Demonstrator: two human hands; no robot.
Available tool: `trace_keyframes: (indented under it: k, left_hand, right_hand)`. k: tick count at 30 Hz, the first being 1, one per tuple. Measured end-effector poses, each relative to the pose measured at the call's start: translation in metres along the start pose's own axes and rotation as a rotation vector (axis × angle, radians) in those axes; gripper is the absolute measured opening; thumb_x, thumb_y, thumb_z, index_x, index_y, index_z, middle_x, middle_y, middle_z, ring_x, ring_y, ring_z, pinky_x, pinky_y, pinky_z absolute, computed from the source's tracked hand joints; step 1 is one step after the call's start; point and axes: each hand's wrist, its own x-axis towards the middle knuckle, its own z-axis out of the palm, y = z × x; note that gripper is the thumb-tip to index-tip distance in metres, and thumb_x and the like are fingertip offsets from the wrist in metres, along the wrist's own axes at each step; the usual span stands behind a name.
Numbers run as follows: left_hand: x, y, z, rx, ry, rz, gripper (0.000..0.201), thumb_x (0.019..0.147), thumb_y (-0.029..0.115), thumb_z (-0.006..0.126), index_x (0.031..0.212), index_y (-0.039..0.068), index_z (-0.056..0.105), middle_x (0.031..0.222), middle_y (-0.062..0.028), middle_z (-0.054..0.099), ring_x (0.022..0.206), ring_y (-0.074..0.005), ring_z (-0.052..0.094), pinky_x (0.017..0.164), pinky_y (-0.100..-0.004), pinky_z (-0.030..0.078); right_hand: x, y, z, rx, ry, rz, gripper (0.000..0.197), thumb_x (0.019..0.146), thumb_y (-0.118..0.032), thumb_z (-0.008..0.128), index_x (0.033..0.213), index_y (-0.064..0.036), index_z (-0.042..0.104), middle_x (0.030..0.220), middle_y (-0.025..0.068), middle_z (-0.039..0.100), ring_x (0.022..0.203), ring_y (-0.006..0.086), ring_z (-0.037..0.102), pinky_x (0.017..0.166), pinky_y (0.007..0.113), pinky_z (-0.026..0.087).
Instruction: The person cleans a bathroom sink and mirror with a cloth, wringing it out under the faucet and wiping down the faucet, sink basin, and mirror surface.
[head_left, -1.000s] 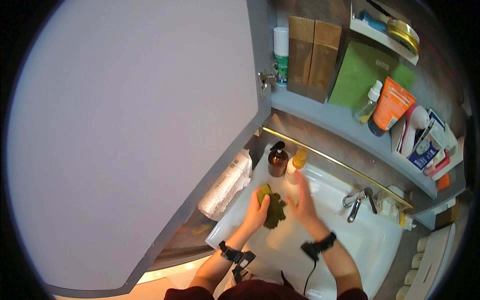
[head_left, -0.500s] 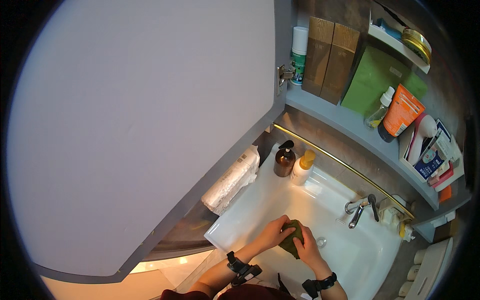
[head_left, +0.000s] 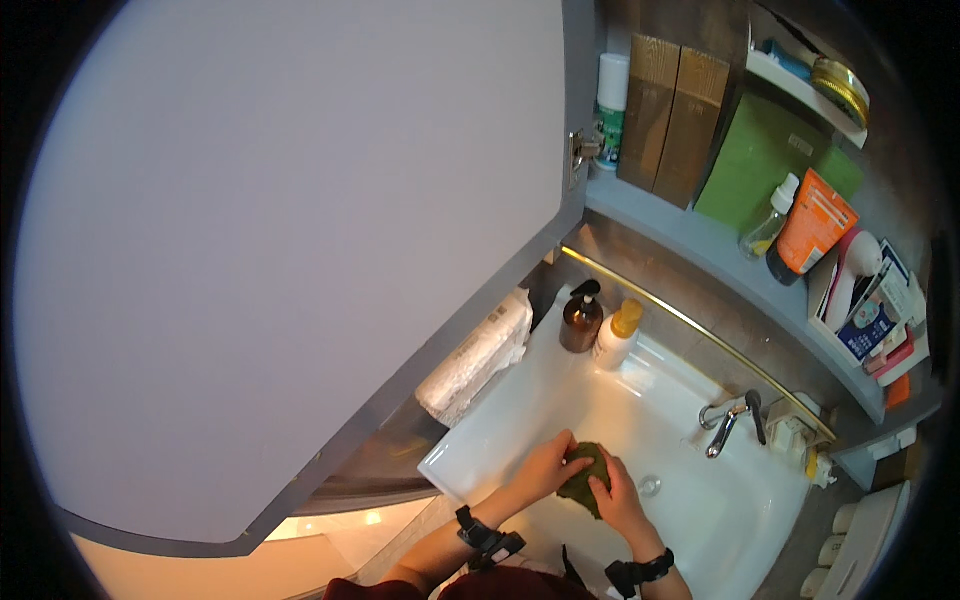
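1. Bathroom fittings fill the scene, and the white sink [head_left: 700, 520] serves as the landmark for everything else.
2. Over the basin, on its near side, both hands meet around a dark green cloth [head_left: 583, 478].
3. The person's left hand [head_left: 545, 468] grips the cloth from the left, fingers curled over its top edge.
4. The right hand [head_left: 620, 500] presses on the cloth from the right, fingers closed against it, so the cloth is clamped between the two hands.
5. Each wrist wears a black strap.
6. At the far side of the sink stands a chrome faucet [head_left: 728, 428], its spout pointing into the basin.
7. On the sink's left far corner sit a brown pump bottle [head_left: 581, 320] and, touching it or just beside it, a white bottle with a yellow cap [head_left: 616, 338].
8. Left of the sink lies a white wrapped roll [head_left: 478, 355] on the counter edge.
9. A brass rail [head_left: 690, 335] runs along the wall behind the sink.
10. Above the sink a grey shelf [head_left: 690, 240] carries two wooden boxes [head_left: 673, 118], a green box [head_left: 762, 160], a small clear bottle [head_left: 768, 222] and an orange tube [head_left: 808, 228].
11. An open grey cabinet door [head_left: 290, 250] hangs up and left of the sink, hiding much of the counter.
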Motion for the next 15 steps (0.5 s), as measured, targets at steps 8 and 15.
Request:
trace_keyframes:
  k: [8,15]
  left_hand:
    - [0.001,0.003,-0.015,-0.041,-0.039,0.030,0.030,0.087,0.021,0.068,0.105,0.001,0.054,0.089,-0.0151,0.064,0.081,-0.0261,0.066,0.068,-0.0347,0.054]
    - [0.000,0.007,-0.030,0.004,0.194,0.093,0.038,0.086,0.014,0.068,0.118,0.003,0.050,0.117,-0.0152,0.055,0.097,-0.0263,0.064,0.076,-0.0345,0.054]
  right_hand:
    - [0.004,0.003,0.004,-0.003,0.004,-0.021,0.054,0.090,-0.010,0.056,0.139,-0.0014,0.036,0.123,0.0210,0.050,0.114,0.0355,0.052,0.095,0.041,0.043]
    - [0.021,-0.004,0.000,0.033,0.162,0.000,0.048,0.089,-0.011,0.060,0.131,-0.0002,0.041,0.126,0.0212,0.051,0.116,0.0345,0.052,0.098,0.039,0.042]
